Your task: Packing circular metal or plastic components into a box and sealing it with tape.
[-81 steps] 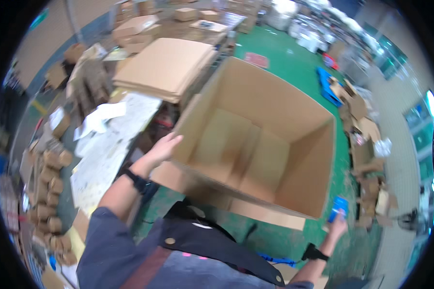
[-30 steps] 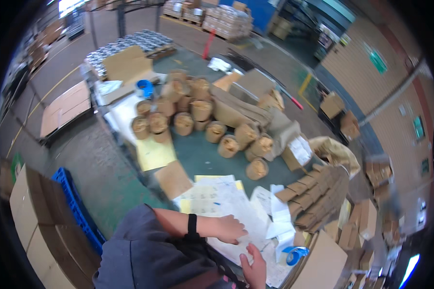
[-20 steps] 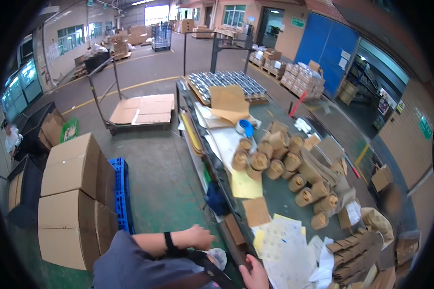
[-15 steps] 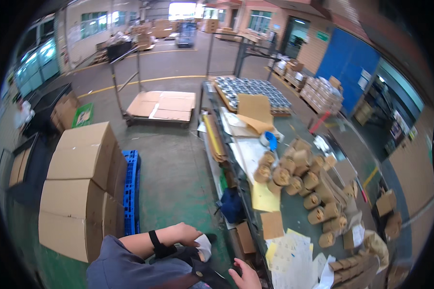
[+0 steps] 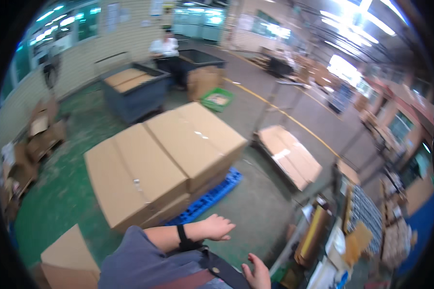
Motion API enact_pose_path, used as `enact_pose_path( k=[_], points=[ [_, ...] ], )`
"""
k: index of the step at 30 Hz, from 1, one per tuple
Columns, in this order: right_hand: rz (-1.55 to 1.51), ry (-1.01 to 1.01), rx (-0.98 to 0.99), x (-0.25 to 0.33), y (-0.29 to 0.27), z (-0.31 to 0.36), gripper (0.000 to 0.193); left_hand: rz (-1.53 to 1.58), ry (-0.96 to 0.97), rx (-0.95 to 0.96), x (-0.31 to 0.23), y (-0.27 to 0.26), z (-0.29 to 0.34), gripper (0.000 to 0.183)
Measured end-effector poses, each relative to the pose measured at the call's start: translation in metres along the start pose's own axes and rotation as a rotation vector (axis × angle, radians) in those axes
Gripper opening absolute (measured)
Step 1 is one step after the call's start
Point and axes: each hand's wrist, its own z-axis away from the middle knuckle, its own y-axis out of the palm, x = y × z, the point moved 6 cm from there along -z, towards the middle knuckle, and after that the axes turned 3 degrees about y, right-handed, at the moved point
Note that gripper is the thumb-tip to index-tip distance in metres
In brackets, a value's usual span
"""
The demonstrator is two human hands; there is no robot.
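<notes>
My left hand [image 5: 217, 227], with a black band at the wrist, reaches out in front of my body. Its fingers are apart and I see nothing in them. Lower and to the right, my right hand [image 5: 258, 272] has thumb and fingers apart, also with no object showing. Beyond my left forearm stand large taped cardboard boxes [image 5: 135, 168] on a blue pallet [image 5: 212, 195]. My left hand is nearest the pallet's corner without touching it. The bench side with a yellow roll-like item [image 5: 311, 232] lies right of my right hand.
A flat cart [image 5: 290, 156] carries flattened cardboard ahead on the right. Dark wheeled bins [image 5: 135, 101] and a green crate [image 5: 218, 98] stand behind the boxes, near a person [image 5: 167, 50]. An open carton [image 5: 70, 248] is at lower left; cardboard scraps [image 5: 43, 127] line the wall.
My view has swung left, so the boxes come to the middle and the bench slides to the right edge. The white item by my left hand no longer shows; that hand's fingers are now extended.
</notes>
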Motion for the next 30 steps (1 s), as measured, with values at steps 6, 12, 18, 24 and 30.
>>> enact_pose_path(
  k=[6,12,18,24,30],
  points=[
    [-0.071,-0.198,0.344,0.069,0.022,-0.108,0.043,0.113,-0.316,-0.092,0.092,-0.009,0.064,0.053],
    [-0.045,-0.283,0.653,0.078,0.035,-0.148,0.044,0.294,-0.701,0.275,0.095,0.038,0.114,0.055],
    [-0.017,-0.278,0.775,0.079,0.028,-0.158,0.044,0.456,-0.74,0.148,0.071,0.055,0.095,0.055],
    [-0.015,-0.275,0.972,0.059,0.011,-0.159,0.045,0.694,-0.804,-0.441,0.042,0.008,0.084,0.037],
    [0.172,-0.488,1.067,-0.016,0.049,-0.184,0.044,1.182,-0.332,-1.902,-0.022,-0.012,0.25,0.047]
  ],
)
